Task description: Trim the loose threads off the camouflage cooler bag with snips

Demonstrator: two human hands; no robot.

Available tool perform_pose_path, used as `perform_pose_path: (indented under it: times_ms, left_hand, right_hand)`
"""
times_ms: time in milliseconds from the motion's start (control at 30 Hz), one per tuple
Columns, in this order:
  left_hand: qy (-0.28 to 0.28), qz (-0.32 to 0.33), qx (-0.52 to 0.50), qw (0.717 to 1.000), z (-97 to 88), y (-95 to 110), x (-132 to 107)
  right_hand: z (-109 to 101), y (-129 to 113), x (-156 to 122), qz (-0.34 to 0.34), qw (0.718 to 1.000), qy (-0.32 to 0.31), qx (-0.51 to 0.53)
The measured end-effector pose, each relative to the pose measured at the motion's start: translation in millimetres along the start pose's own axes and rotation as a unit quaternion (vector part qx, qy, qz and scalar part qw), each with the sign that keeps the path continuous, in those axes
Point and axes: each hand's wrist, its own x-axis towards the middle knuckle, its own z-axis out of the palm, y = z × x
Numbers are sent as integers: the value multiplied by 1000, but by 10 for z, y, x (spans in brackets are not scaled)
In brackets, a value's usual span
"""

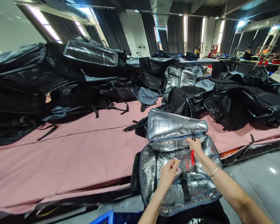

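An insulated bag [151, 168] with a silver foil lining lies open in front of me at the table's edge. Its foil-lined lid [177, 126] is folded back, away from me. My right hand [195, 147] is over the bag's far inner side, closed around thread snips [193, 157] with a red handle and dark tips pointing up and away. Over the middle of the opening is my left hand [169, 172], its fingers curled into a pinch. Whatever it may hold is too small to make out. A black strap [185, 189] crosses the lining near me.
Pink cloth [91, 149] covers the long table. Black bags are heaped on the left [21, 102] and at the far right [235, 105]. Another foil-lined bag [180, 76] stands open behind. A blue crate [102, 217] is below the table edge. People work in the background.
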Motion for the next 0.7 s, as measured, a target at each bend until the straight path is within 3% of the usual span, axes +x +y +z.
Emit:
perform_pose_path:
  times_ms: [167,267,400,533,600,700]
  left_hand:
    - [-1,-114,-238,964,-97,391,335]
    - [16,-119,-292,949,-87,472,380]
    - [97,-63,-306,945,80,388,230]
    - [110,-45,-315,941,354,249,42]
    - [115,-44,-307,944,456,211,12]
    - [110,-42,-293,949,520,197,40]
  right_hand:
    - [7,-25,-297,13,999,-15,45]
    - [9,-77,-449,-5,998,-30,57]
    - [-147,-101,-495,-31,998,-62,5]
    - [-438,-46,-496,-21,992,-108,-61]
    - [-548,-22,-569,-16,989,-85,-118]
    - [-611,-35,-792,-76,967,-13,-242]
